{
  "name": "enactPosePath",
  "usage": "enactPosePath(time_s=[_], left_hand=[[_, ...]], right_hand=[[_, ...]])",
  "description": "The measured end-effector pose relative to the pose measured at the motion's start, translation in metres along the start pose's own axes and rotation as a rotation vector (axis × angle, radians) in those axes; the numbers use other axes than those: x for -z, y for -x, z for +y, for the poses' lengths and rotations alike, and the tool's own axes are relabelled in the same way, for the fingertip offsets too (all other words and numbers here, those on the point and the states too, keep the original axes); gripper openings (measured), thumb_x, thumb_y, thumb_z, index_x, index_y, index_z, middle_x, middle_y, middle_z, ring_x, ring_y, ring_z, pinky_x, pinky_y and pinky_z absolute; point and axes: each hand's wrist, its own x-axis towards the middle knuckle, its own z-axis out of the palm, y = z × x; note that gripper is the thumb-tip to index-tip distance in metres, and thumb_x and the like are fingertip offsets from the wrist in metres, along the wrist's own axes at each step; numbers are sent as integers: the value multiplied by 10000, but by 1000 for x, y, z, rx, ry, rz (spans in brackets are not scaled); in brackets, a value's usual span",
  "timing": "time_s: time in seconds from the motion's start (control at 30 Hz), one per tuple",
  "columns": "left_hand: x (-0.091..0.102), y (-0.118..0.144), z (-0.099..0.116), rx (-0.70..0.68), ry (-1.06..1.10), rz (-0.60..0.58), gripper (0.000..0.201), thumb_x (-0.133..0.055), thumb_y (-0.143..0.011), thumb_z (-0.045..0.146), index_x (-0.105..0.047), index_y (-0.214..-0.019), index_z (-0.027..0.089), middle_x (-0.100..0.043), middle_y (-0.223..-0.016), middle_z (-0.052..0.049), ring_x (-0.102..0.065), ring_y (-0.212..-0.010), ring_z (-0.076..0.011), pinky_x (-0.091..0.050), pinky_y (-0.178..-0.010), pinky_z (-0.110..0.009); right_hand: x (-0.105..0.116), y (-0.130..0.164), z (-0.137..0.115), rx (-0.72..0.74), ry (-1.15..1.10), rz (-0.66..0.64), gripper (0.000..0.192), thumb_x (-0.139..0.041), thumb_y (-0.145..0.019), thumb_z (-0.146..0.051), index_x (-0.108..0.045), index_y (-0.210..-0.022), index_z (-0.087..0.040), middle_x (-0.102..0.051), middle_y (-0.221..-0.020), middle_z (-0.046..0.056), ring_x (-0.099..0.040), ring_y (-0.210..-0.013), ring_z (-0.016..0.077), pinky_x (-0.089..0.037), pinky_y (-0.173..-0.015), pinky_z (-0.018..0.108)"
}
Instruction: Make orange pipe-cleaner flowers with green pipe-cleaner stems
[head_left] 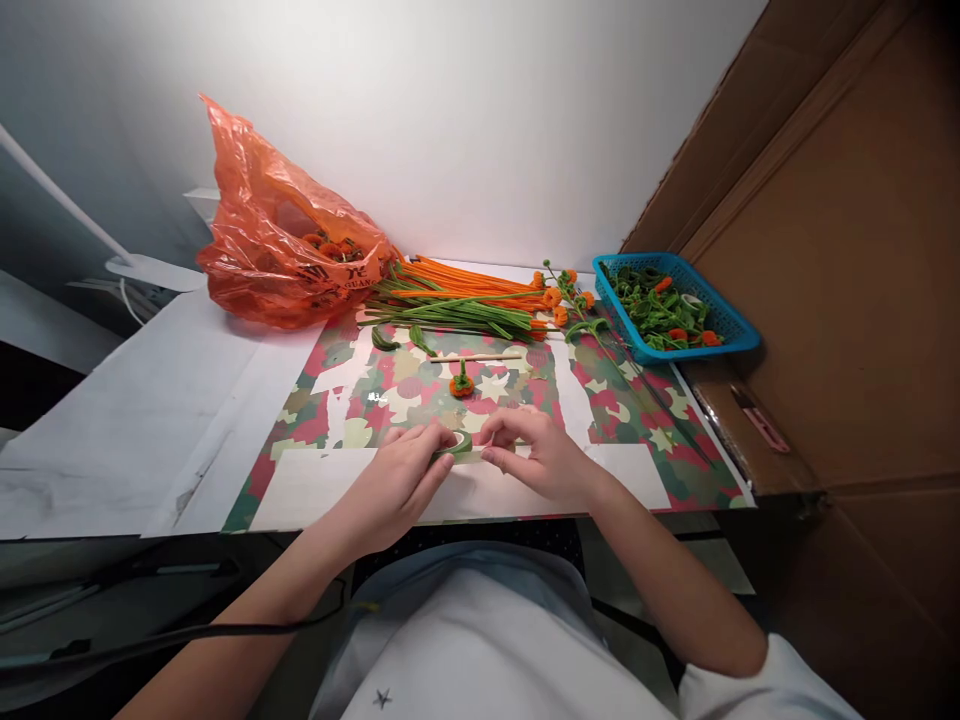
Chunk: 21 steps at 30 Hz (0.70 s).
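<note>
My left hand [409,478] is closed round a small roll of green tape [464,443] above the white strip at the table's front. From the roll a pale strip runs to my right hand [538,455], whose thumb and forefinger pinch together at its end. Just beyond my hands lies a small orange fuzzy pumpkin [461,386] with a green stem. Behind it a thin wooden stick [487,357] rests crosswise. Two dark green fuzzy leaf pieces, a curled leaf [384,340] and a longer leaf [421,341], lie to the left.
Orange pipe cleaners [472,277] and green pipe cleaners [465,315] are piled at the back. An orange plastic bag [277,240] stands at back left. On the right are a branch with orange pieces [553,298], a blue basket [739,325] of green pieces and a pink cutter [763,425].
</note>
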Motion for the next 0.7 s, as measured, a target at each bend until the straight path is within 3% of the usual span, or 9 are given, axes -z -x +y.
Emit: enactPosePath(time_s=[0.17, 0.37, 0.47, 0.6, 0.7], left_hand=[[3, -3, 1, 52, 48, 3, 211, -326, -993, 306, -518, -1017, 224, -673, -865, -12, -563, -757, -192, -421, -736, -319], [3, -3, 5, 70, 62, 46, 157, -352, -972, 327, -472, -996, 230, -644, -716, 13, -507, -679, -185, -407, -696, -306], [1, -2, 6, 82, 74, 33, 151, -370, -968, 343, -469, -989, 232, -658, -748, 11, -507, -687, -176, -397, -692, -296], [1, -2, 7, 64, 101, 1, 157, -361, -966, 346, -470, -998, 237, -648, -712, 23, -483, -666, -174, -385, -665, -283], [1, -2, 6, 92, 153, -6, 158, -360, -964, 351, -465, -977, 232, -623, -693, 26, -496, -664, -168, -387, -681, -285]], right_hand=[[1, 6, -7, 23, 84, 73, 38, -577, -887, -248, -612, -894, -233, -673, -765, -18, -613, -686, 147, -359, -923, 384], [1, 6, -9, -172, 38, -96, 199, -586, -868, -270, -635, -1055, -223, -632, -639, -36, -592, -656, 150, -407, -684, 274], [-2, 1, -9, -163, 90, -154, 144, -618, -854, -345, -654, -858, -206, -637, -648, -20, -569, -633, 144, -391, -679, 275], [-9, -8, -7, -81, 161, -185, 311, -619, -863, -393, -572, -639, -183, -613, -626, -24, -511, -588, 118, -370, -744, 300], [-11, -12, -3, -7, 136, -220, 363, -564, -899, -335, -524, -575, -175, -550, -564, -40, -461, -556, 100, -346, -687, 268]])
